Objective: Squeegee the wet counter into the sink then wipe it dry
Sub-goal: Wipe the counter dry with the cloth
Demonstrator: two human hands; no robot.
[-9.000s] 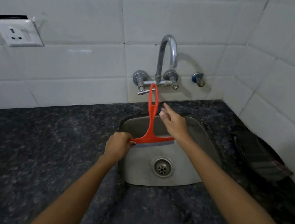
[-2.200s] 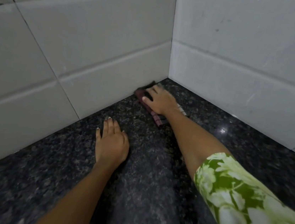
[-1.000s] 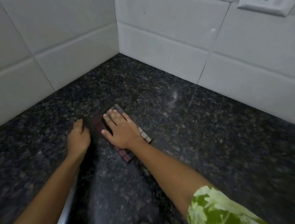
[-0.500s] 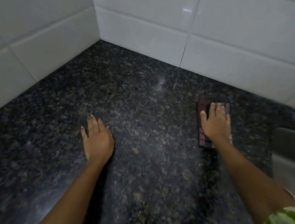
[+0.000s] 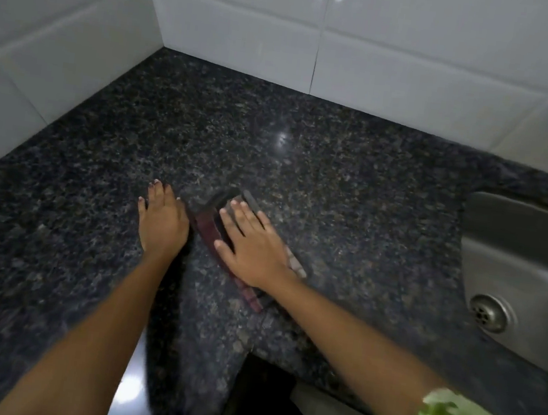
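No readable text, labels, brands or numbers anywhere in my view. Checked counter (image 5: 339,167), wall tiles (image 5: 403,68), sink (image 5: 518,258), cloth (image 5: 207,230) under my palm: all unmarked.

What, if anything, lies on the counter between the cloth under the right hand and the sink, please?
Nothing visible does. The right hand presses flat on the folded cloth, and the granite counter from there to the sink rim shows only bare stone. The left hand rests flat on the cloth's other side, away from that path.
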